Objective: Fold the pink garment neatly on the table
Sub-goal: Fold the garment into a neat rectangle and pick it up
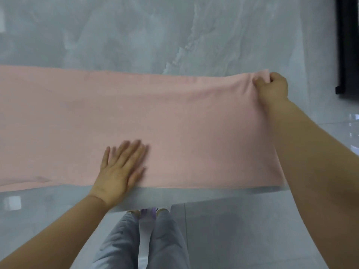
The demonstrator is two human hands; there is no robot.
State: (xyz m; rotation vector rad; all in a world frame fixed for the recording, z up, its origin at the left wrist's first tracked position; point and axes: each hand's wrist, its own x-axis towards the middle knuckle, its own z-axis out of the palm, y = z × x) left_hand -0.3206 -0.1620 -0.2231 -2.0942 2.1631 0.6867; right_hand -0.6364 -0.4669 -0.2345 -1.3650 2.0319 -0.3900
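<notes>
The pink garment (136,117) lies spread flat across the grey marble table (174,35), running from the left edge of view to the right, its near hem close to the table's front edge. My left hand (121,171) rests palm down on the garment near that hem, fingers spread and slightly blurred. My right hand (272,87) is at the garment's far right corner, fingers pinched on the fabric, which bunches into small wrinkles there.
The table's front edge (194,195) runs just below the garment. Below it I see my grey trousers (143,239) and the glossy tiled floor (242,230). A dark object (347,45) stands at the far right beyond the table.
</notes>
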